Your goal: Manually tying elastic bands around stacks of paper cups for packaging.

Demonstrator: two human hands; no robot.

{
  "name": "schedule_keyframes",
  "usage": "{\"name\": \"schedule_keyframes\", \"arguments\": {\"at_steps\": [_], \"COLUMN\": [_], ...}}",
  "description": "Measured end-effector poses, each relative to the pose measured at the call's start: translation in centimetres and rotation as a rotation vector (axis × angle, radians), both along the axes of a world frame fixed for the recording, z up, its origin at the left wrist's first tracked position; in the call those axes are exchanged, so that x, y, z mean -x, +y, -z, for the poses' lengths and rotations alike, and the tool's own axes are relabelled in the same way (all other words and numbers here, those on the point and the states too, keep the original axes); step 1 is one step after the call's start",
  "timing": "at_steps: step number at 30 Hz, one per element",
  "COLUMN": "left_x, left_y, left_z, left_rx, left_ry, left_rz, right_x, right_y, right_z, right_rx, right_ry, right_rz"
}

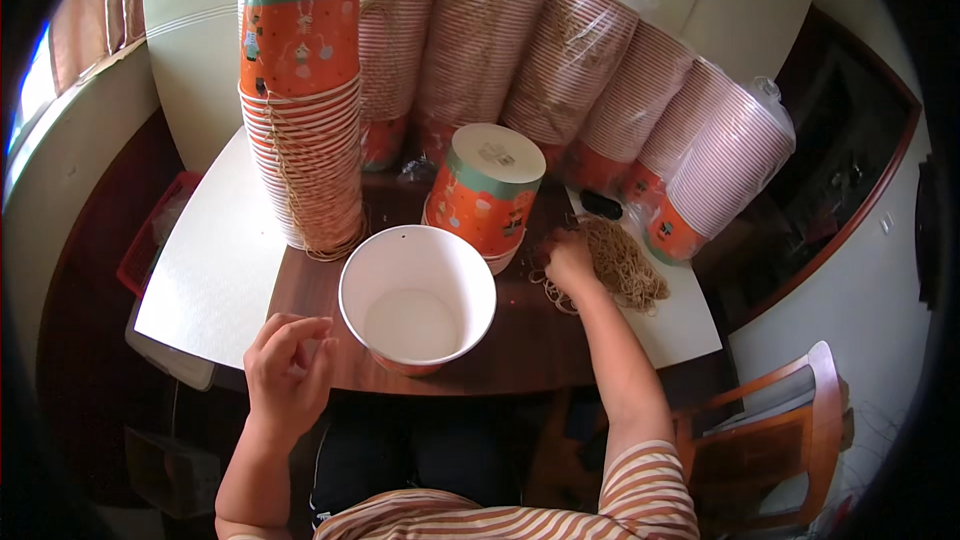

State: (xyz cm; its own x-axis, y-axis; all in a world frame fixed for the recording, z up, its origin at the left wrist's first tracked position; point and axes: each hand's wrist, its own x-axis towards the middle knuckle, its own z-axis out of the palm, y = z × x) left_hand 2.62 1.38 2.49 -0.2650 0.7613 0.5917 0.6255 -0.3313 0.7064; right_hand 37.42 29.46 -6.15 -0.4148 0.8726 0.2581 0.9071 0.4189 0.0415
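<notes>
A white-lined paper bucket (418, 295) stands mouth up in front of me, with nothing visible inside. My left hand (288, 365) hovers just left of its rim, fingers loosely bent, thumb apart, nothing in it. To the right, my right hand (567, 262) is down at the left edge of a tangled heap of tan twine (625, 265), its fingers curled among the strands; the fingertips are partly hidden. Behind the bucket, an upside-down orange and green paper bucket (487, 195) sits nested over others. A tall stack of nested buckets (305, 130), with twine along it, rises at the left.
Several plastic-wrapped stacks of buckets (570, 60) line the back of the table (215, 225). A small black object (601, 204) lies behind the twine. A wooden chair (770, 450) stands at the right, and a red basket (150, 250) is beyond the left edge.
</notes>
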Motion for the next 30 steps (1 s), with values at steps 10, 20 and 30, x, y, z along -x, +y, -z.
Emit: {"name": "schedule_keyframes", "arguments": {"at_steps": [10, 20, 30], "left_x": [0.5, 0.0, -4.4], "left_y": [0.1, -1.5, -1.8], "left_z": [0.4, -0.1, -2.3], "left_rx": [-0.073, -0.063, -0.01], "left_ry": [-0.063, -0.171, -0.327], "left_rz": [0.087, 0.213, 0.617], "right_x": [-3.2, -1.5, 3.9], "right_y": [2.2, -2.6, -18.7], "right_z": [-15.9, -27.9, -23.4], "right_rx": [0.238, 0.16, 0.083], "right_ry": [0.958, 1.365, 0.679], "right_rz": [0.007, -0.175, -0.349]}}
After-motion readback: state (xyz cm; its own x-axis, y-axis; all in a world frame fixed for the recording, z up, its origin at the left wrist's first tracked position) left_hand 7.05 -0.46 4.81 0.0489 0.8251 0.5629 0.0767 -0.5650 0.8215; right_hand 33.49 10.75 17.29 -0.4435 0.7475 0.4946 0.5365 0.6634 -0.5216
